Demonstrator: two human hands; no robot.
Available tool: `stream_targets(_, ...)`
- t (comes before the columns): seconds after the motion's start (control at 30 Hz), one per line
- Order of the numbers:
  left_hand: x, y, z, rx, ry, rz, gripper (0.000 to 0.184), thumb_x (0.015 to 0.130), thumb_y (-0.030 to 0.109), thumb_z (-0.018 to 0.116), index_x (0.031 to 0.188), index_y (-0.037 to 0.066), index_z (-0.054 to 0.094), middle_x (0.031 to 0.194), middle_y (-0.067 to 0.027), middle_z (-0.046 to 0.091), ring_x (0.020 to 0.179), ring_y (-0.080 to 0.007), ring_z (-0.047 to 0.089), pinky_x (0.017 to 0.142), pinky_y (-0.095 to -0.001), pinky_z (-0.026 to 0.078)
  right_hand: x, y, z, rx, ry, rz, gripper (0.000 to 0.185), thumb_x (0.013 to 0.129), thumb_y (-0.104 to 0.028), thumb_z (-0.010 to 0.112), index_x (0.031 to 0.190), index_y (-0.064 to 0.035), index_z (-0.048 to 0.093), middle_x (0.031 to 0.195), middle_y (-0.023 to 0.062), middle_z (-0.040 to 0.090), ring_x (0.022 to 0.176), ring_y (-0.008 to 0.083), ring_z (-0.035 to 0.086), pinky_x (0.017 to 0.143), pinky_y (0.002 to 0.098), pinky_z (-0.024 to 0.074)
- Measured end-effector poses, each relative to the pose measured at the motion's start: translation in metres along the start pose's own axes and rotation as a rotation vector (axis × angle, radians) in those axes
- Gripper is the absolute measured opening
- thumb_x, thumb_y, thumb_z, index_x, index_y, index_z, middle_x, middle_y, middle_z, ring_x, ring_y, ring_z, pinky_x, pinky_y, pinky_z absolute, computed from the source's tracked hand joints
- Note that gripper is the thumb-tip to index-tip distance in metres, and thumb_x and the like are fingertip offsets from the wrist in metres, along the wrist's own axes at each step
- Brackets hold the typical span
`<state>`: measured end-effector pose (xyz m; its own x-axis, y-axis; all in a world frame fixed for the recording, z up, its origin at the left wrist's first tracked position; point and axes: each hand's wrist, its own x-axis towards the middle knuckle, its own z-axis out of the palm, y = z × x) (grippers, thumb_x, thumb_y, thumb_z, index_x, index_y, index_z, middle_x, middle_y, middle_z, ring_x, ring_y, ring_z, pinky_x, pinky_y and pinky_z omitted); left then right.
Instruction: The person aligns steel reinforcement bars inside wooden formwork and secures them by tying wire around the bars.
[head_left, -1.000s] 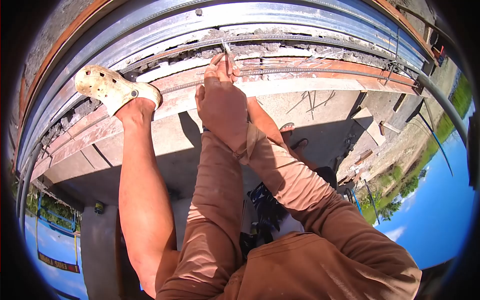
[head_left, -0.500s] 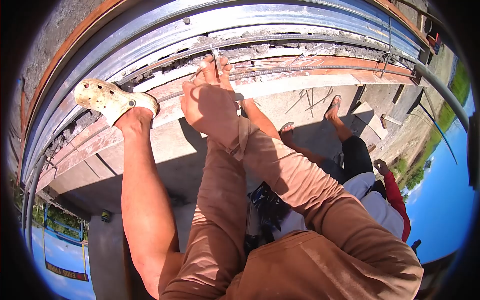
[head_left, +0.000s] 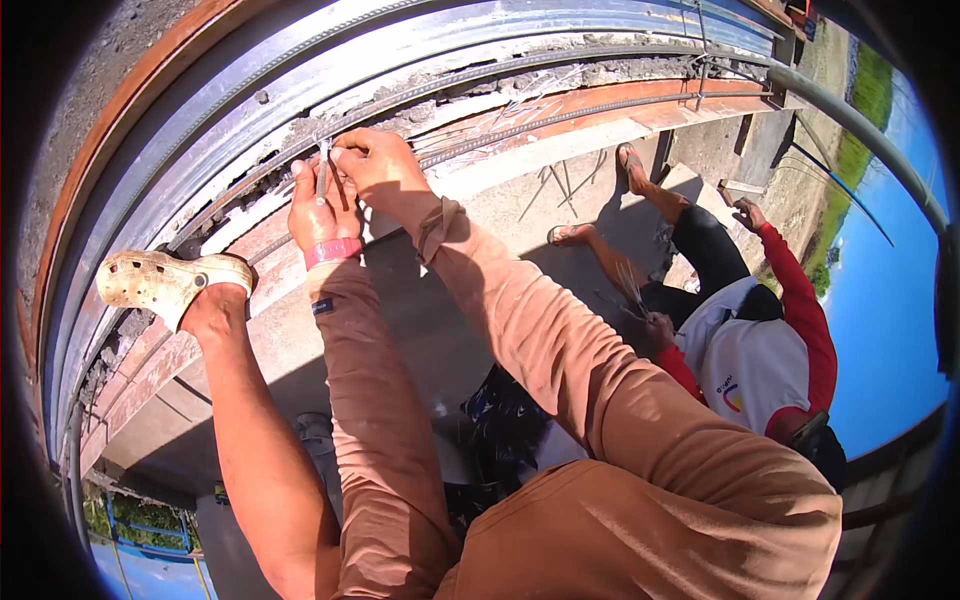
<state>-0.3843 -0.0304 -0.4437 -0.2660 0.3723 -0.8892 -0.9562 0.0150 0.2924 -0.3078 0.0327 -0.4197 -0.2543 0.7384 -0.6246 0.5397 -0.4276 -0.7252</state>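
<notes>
My left hand (head_left: 322,210), with a pink band at its wrist, is closed around a small metal tool (head_left: 322,170) that points up at a ribbed steel bar (head_left: 400,92). Right beside it, my right hand (head_left: 380,172) has its fingers bent together near the tool's upper end; what they pinch is too small to make out. A second ribbed bar (head_left: 560,125) runs below, along the reddish board. Thin wires (head_left: 520,108) lie between the bars, to the right of my hands.
My foot in a cream clog (head_left: 150,280) rests on the ledge at left. Below at right, a person in a red-sleeved shirt (head_left: 755,355) holds thin wires (head_left: 628,285). A grey pipe (head_left: 860,120) curves down the right side. Corrugated metal (head_left: 220,130) lies beyond the bars.
The view has shifted to the right. My hands, crossed over each other before, are now side by side, and both show. The person in red sleeves has come into fuller view.
</notes>
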Motion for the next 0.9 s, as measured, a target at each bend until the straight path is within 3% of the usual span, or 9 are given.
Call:
stream_targets(0.17,0.002,0.002,-0.003,0.119,0.045,0.087,0.029,0.093,0.026,0.051,0.101,-0.001,0.052,0.088,-0.0138,0.063,0.072,-0.0194,0.062,0.061,-0.0290,0.051,0.006,0.000,-0.002,0.255,-0.052,0.164,0.019,0.080,-0.011,0.063,0.095,0.0013,0.065,0.080,0.0106,0.067,0.071,0.0138,0.062,0.065,0.0275,0.0496)
stream_targets(0.23,-0.004,0.000,0.002,0.160,0.050,0.187,0.026,0.094,0.023,0.048,0.098,-0.002,0.053,0.086,-0.0152,0.064,0.071,-0.0227,0.064,0.060,-0.0301,0.054,0.009,0.000,-0.003,0.302,-0.124,0.219,0.018,0.081,-0.010,0.062,0.094,0.0025,0.065,0.077,0.0100,0.066,0.066,0.0130,0.060,0.060,0.0262,0.0483)
stream_targets(0.3,-0.009,0.004,0.004,0.177,0.048,0.216,0.025,0.094,0.022,0.047,0.101,-0.001,0.050,0.088,-0.0187,0.063,0.071,-0.0255,0.064,0.060,-0.0328,0.055,0.009,-0.002,0.001,0.166,-0.034,0.133,0.017,0.082,-0.010,0.060,0.092,0.0024,0.065,0.072,0.0087,0.064,0.062,0.0108,0.057,0.054,0.0238,0.0456)
stream_targets(0.37,-0.013,0.005,0.003,0.098,-0.003,0.187,0.024,0.094,0.020,0.043,0.103,-0.002,0.046,0.092,-0.0232,0.062,0.073,-0.0287,0.065,0.062,-0.0356,0.056,0.018,0.019,0.008,0.363,0.041,0.257,0.015,0.083,-0.011,0.058,0.088,0.0013,0.064,0.066,0.0070,0.060,0.053,0.0091,0.053,0.047,0.0228,0.0413)
stream_targets(0.43,-0.014,0.003,0.000,0.276,-0.064,0.306,0.025,0.094,0.019,0.042,0.103,-0.004,0.044,0.096,-0.0269,0.061,0.076,-0.0324,0.065,0.064,-0.0383,0.056,0.016,0.007,-0.006,0.331,0.034,0.309,0.014,0.084,-0.011,0.057,0.085,0.0013,0.063,0.061,0.0055,0.057,0.045,0.0089,0.047,0.040,0.0240,0.0367)
stream_targets(0.53,-0.013,-0.001,0.000,0.188,-0.030,0.282,0.026,0.093,0.020,0.043,0.106,-0.003,0.041,0.095,-0.0288,0.060,0.074,-0.0345,0.064,0.062,-0.0391,0.056,0.015,0.005,-0.001,0.254,0.095,0.244,0.013,0.084,-0.011,0.056,0.081,0.0008,0.061,0.056,0.0048,0.053,0.039,0.0101,0.043,0.036,0.0255,0.0325)
stream_targets(0.63,-0.012,-0.004,0.002,0.090,0.005,0.257,0.025,0.093,0.019,0.044,0.108,-0.001,0.039,0.092,-0.0281,0.060,0.069,-0.0329,0.064,0.058,-0.0377,0.055,0.022,0.006,-0.005,0.362,0.133,0.452,0.011,0.077,-0.007,0.056,0.079,0.0023,0.061,0.060,0.0105,0.060,0.046,0.0137,0.054,0.041,0.0279,0.0410)
stream_targets(0.77,-0.006,-0.007,0.003,0.165,0.081,0.285,0.020,0.093,0.016,0.044,0.104,0.000,0.040,0.085,-0.0252,0.061,0.061,-0.0284,0.061,0.053,-0.0353,0.054,0.019,0.005,-0.013,0.218,0.082,0.285,0.019,0.084,-0.015,0.055,0.072,-0.0002,0.055,0.056,0.0051,0.053,0.041,0.0117,0.045,0.039,0.0264,0.0351)
stream_targets(0.9,0.001,-0.010,0.001,0.152,0.056,0.273,0.014,0.093,0.010,0.041,0.102,-0.001,0.039,0.083,-0.0259,0.060,0.057,-0.0275,0.058,0.049,-0.0356,0.052,0.028,0.011,-0.020,-0.081,0.031,0.037,0.028,0.086,-0.023,0.053,0.070,0.0006,0.056,0.057,0.0063,0.055,0.046,0.0140,0.051,0.046,0.0290,0.0397)
